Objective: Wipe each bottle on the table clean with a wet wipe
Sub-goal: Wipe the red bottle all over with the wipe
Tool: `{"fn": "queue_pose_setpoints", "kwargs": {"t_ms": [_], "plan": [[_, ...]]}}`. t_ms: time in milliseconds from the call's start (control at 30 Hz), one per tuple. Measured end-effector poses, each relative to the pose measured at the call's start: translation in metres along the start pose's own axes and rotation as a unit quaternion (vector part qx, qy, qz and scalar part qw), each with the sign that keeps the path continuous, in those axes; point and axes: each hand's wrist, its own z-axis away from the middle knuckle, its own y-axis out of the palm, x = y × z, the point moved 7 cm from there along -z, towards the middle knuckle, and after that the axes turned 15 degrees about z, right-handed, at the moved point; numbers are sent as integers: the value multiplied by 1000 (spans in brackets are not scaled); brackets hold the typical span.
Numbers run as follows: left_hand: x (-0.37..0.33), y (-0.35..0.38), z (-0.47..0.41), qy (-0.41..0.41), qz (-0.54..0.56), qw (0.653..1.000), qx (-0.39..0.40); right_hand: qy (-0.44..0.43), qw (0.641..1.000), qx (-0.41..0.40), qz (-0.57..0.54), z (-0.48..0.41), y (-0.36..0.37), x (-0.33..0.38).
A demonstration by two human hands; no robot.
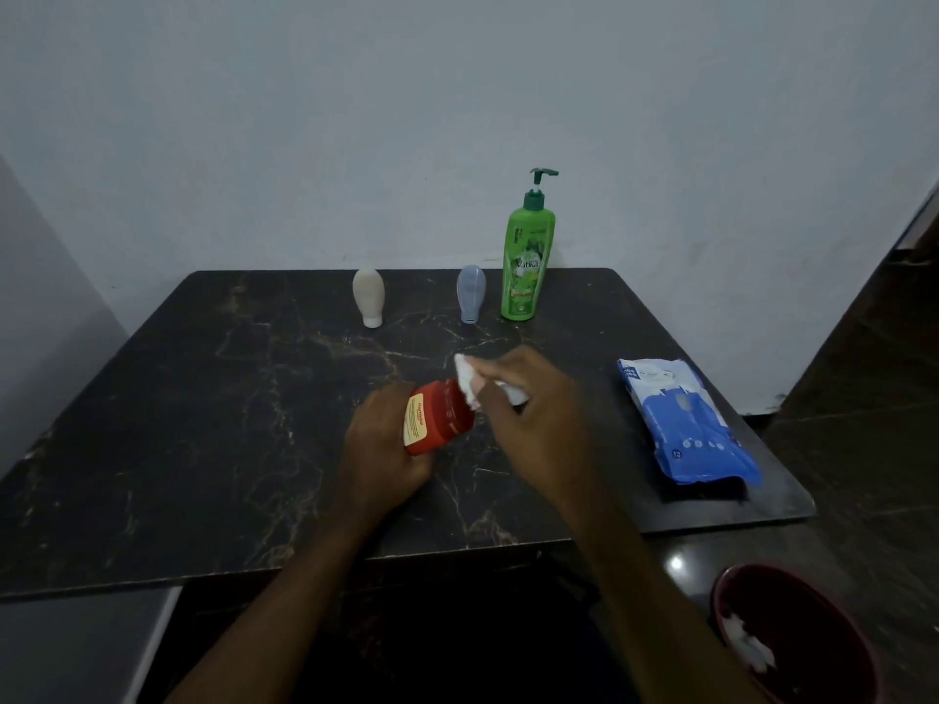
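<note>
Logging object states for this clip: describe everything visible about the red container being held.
The red container is a squat, plastic-looking jar with a cream label printed in red. It lies tilted on its side over the dark marbled table, gripped by the left hand around its near end. The right hand presses a white wet wipe against its far end.

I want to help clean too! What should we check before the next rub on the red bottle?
1. Left hand has a grip round the red bottle: ok.
2. Right hand presses the wipe against the bottle: ok.
3. Wipe wet enough: cannot tell.
4. Red bottle clean all round: cannot tell, its far side is hidden.
5. Green pump bottle, blue bottle and beige bottle standing apart from the hands: ok.
6. Pack of wipes lying close to the right hand: ok.
</note>
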Motion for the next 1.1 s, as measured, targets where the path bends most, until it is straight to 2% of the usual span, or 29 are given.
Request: {"fn": "queue_pose_setpoints", "kwargs": {"t_ms": [167, 233, 300, 400, 467, 600, 700, 800, 867, 967, 1100], "plan": [[5, -2, 1, -6, -2, 1000, 1, -59, 998, -33, 18, 21, 10, 27], [3, -2, 2, -6, 5, 1000, -5, -85, 996, -23, 14, 35, 8, 26], [1, -1, 0, 2, -1, 1000, 2, -58, 998, -15, 24, 42, 4, 15], [-1, -1, -2, 14, 0, 1000, -3, 35, 997, -29, 62, 37, -2, -13], [0, -1, -2, 8, 2, 1000, -2, 76, 996, -31, 43, 28, -6, -23], [1, 2, -1, 3, -9, 1000, 10, 8, 1000, -8, 7, 14, 1, -2], [3, 1, 0, -13, -10, 1000, 10, -32, 997, 4, 76, 15, 13, 10], [1, 0, -1, -11, -18, 1000, 9, 7, 994, -31, 108, 26, 11, 6], [1, -2, -1, -6, -9, 1000, -7, 8, 995, -27, 97, 37, 12, 7], [-1, -2, -2, -1, -3, 1000, -10, 28, 999, 7, 32, 47, 11, 7], [-2, -2, -1, -11, 1, 1000, -9, 96, 995, -16, -36, 30, -2, -5]]}}
